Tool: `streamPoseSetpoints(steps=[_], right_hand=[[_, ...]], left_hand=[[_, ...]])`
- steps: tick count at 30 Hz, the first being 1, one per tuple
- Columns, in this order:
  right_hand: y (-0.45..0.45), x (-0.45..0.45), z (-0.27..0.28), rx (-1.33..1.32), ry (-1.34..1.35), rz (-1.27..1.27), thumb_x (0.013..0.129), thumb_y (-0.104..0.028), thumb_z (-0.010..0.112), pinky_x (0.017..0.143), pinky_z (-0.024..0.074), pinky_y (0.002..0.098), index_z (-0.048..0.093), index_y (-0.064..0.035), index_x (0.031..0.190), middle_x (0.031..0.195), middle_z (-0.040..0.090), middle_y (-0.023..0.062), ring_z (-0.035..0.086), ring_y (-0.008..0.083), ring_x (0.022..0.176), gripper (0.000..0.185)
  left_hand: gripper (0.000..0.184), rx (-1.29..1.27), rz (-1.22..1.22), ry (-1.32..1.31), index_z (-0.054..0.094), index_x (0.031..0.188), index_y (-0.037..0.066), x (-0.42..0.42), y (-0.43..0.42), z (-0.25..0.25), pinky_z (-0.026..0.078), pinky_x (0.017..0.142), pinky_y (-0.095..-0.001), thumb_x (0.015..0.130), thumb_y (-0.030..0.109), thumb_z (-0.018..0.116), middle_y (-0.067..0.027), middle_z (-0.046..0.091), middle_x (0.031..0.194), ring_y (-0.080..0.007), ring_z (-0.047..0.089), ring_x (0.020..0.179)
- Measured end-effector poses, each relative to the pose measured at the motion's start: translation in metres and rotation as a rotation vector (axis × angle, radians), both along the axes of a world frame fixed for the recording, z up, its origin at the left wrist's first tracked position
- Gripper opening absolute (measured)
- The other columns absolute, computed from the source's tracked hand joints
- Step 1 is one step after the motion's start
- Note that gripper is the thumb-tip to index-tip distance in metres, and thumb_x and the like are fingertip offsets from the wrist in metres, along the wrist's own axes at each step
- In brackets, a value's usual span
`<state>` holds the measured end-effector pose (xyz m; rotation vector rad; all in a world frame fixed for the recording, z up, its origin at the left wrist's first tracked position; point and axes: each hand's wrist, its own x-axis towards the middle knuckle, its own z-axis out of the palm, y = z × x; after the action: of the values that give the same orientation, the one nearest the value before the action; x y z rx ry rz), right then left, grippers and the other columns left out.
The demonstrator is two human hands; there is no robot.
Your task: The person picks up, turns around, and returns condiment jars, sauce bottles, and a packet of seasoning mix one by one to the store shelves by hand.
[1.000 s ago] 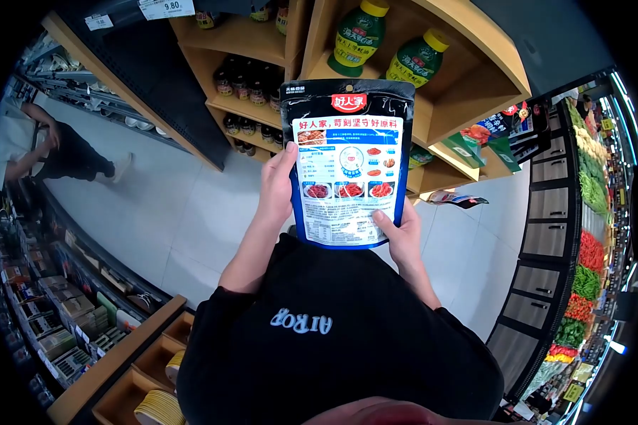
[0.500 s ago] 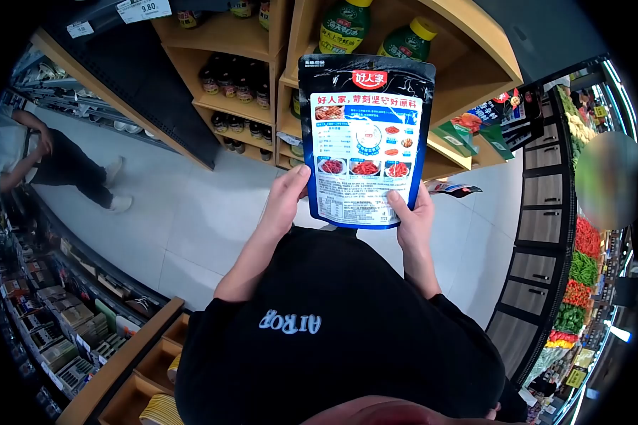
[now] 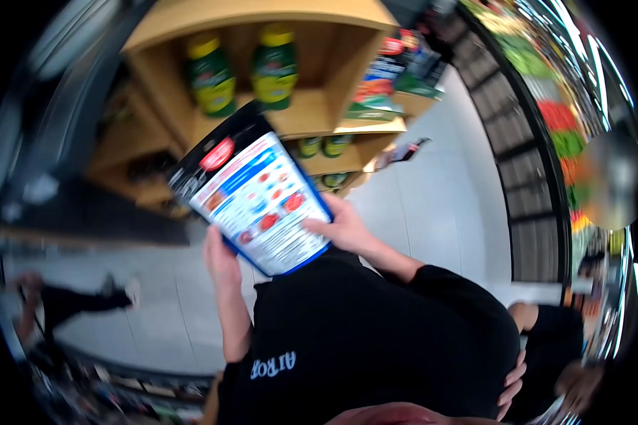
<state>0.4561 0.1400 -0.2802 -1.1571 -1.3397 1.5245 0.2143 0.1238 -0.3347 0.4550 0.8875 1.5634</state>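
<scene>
A blue and black food pouch (image 3: 259, 202) with a red label near its top is tilted to the left in front of my chest, its printed side towards me. My right hand (image 3: 344, 225) grips its lower right edge, thumb across the front. At the lower left edge is my left hand (image 3: 222, 256), its fingers partly hidden behind the pouch. Just beyond the pouch, green bottles (image 3: 275, 69) with yellow caps stand on a wooden shelf (image 3: 308, 112). The picture is blurred by motion.
Another person (image 3: 74, 301) stands at the left on the tiled floor (image 3: 432, 195). Close at my lower right is a second person (image 3: 546, 347), with a hand by my side. Dark cabinets (image 3: 507, 134) with vegetables (image 3: 560, 127) above run along the right. Packets (image 3: 379, 81) hang beside the shelf.
The view has swung round, bringing the bottle shelf to upper middle. The pouch has tilted left, still held. The person at my lower right now shows much more.
</scene>
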Motion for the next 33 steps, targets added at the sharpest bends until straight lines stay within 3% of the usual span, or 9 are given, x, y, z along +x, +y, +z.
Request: streamPoseSetpoints(steps=[1,6,12,14,18,22,25,33], right_hand=[[0.000,0.001,0.001,-0.030,0.071,0.001,0.080,-0.009,0.071,0.084,0.0486,0.0291,0.053,0.0017,0.115,0.104,0.063,0.0067,0.058,0.0116,0.093,0.040],[-0.010,0.005,0.012,0.081,0.105,-0.001,0.083,-0.015,0.069,0.081,0.0500,0.0286,0.052,0.0023,0.117,0.103,0.064,0.0094,0.059,0.0122,0.094,0.042],[-0.036,0.014,0.027,0.133,0.097,-0.111,0.082,-0.016,0.068,0.080,0.0508,0.0287,0.049,0.0043,0.119,0.107,0.063,0.0111,0.060,0.0136,0.095,0.046],[-0.046,0.017,0.028,0.105,0.151,-0.143,0.082,-0.017,0.069,0.079,0.0511,0.0284,0.049,0.0038,0.119,0.106,0.063,0.0109,0.060,0.0138,0.094,0.047],[-0.056,0.019,0.023,0.221,0.160,-0.237,0.082,-0.018,0.069,0.077,0.0517,0.0281,0.051,0.0035,0.115,0.103,0.064,0.0104,0.061,0.0137,0.091,0.044],[-0.071,0.022,0.038,0.237,0.104,-0.295,0.081,-0.020,0.068,0.075,0.0517,0.0281,0.051,0.0029,0.114,0.102,0.064,0.0110,0.062,0.0141,0.091,0.043],[-0.073,0.020,0.044,0.318,0.109,-0.363,0.081,-0.018,0.067,0.080,0.0508,0.0301,0.051,0.0024,0.115,0.105,0.064,0.0117,0.062,0.0170,0.093,0.043],[-0.072,0.036,0.036,0.293,0.187,-0.439,0.082,-0.024,0.069,0.076,0.0519,0.0296,0.054,0.0022,0.111,0.100,0.066,0.0101,0.063,0.0142,0.090,0.042]], left_hand=[[0.041,-0.020,0.013,-0.032,0.050,0.120,-0.002,0.002,0.007,-0.003,0.041,0.094,-0.0347,0.098,0.031,0.043,-0.0112,0.057,0.118,-0.0195,0.054,0.108],[0.059,-0.104,-0.020,0.006,0.038,0.133,-0.002,0.008,0.025,0.020,0.037,0.099,-0.0418,0.096,0.044,0.039,-0.0179,0.046,0.132,-0.0290,0.048,0.118],[0.063,-0.122,-0.171,0.074,0.027,0.141,0.004,0.037,0.038,0.075,0.034,0.102,-0.0414,0.096,0.048,0.032,-0.0170,0.037,0.140,-0.0304,0.041,0.126],[0.066,-0.087,-0.293,-0.046,0.027,0.141,0.005,0.033,0.046,0.067,0.038,0.100,-0.0429,0.095,0.052,0.031,-0.0189,0.037,0.140,-0.0317,0.043,0.125],[0.069,-0.126,-0.347,-0.030,0.026,0.143,0.009,0.053,0.048,0.089,0.038,0.101,-0.0446,0.092,0.057,0.032,-0.0158,0.034,0.143,-0.0326,0.041,0.126],[0.067,-0.054,-0.425,0.083,0.027,0.142,0.008,0.055,0.053,0.091,0.038,0.101,-0.0415,0.093,0.054,0.030,-0.0146,0.035,0.142,-0.0294,0.043,0.124],[0.066,-0.057,-0.524,-0.004,0.027,0.142,0.010,0.061,0.074,0.083,0.039,0.100,-0.0427,0.093,0.054,0.030,-0.0145,0.036,0.142,-0.0300,0.045,0.123],[0.066,-0.173,-0.642,0.019,0.028,0.142,0.012,0.095,0.072,0.121,0.042,0.098,-0.0447,0.092,0.055,0.031,-0.0143,0.037,0.141,-0.0300,0.046,0.122]])
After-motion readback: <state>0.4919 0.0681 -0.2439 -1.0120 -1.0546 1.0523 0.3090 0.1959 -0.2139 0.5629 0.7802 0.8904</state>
